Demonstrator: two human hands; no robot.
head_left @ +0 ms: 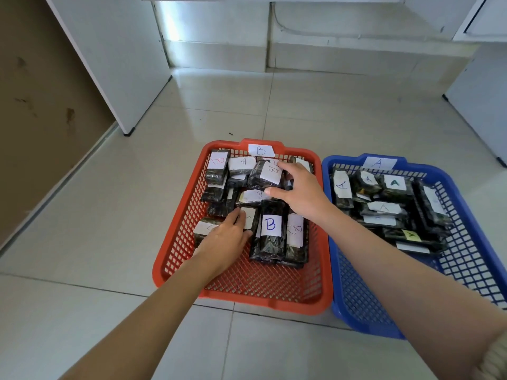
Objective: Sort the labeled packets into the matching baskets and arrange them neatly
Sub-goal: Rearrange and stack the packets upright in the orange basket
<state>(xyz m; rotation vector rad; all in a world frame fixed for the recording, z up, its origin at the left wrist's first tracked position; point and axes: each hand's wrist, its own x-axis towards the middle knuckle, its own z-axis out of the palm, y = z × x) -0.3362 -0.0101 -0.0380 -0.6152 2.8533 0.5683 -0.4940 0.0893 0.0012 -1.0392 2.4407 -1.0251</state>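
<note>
A red basket (181, 237) tagged B holds several dark packets with white B labels. Beside it on the right, a blue basket (463, 223) tagged A holds several dark packets with A labels. My right hand (299, 190) grips a B packet (264, 175) lifted above the pile at the back of the red basket. My left hand (227, 238) reaches into the red basket and its fingers curl on a small packet with a white label (251, 216). A packet with a bold blue B (270, 231) lies just right of that hand.
Both baskets stand on a pale tiled floor (109, 215). White cabinet panels rise at the left (115, 64) and at the far right (482, 100), with a low white wall behind. A brown wall runs along the left edge.
</note>
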